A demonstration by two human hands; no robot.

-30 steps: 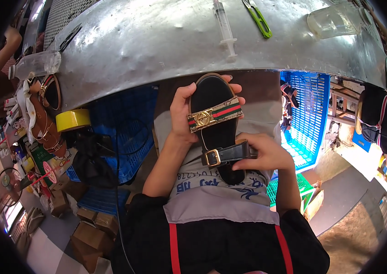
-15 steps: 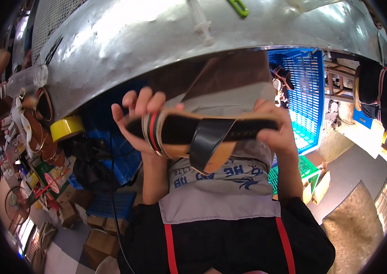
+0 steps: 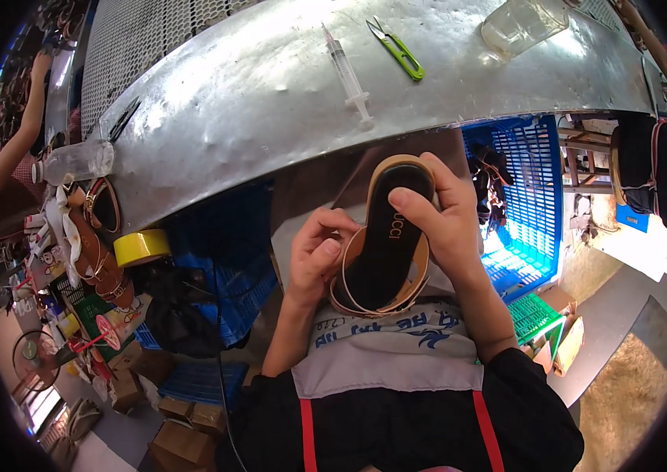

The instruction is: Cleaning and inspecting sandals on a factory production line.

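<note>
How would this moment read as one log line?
left hand: holds sandal heel | right hand: holds toe | sandal: insole up, over lap

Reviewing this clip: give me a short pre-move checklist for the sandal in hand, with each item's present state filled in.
1. Both hands on the sandal: ok; left hand at its side, right hand over the toe end.
2. Sandal clear of the metal table: ok, held above the lap.
3. Straps secured: cannot tell, they face away.
4. Syringe and green snips within reach: ok, lying on the table.
5. Sole edge fully bonded: cannot tell.
</note>
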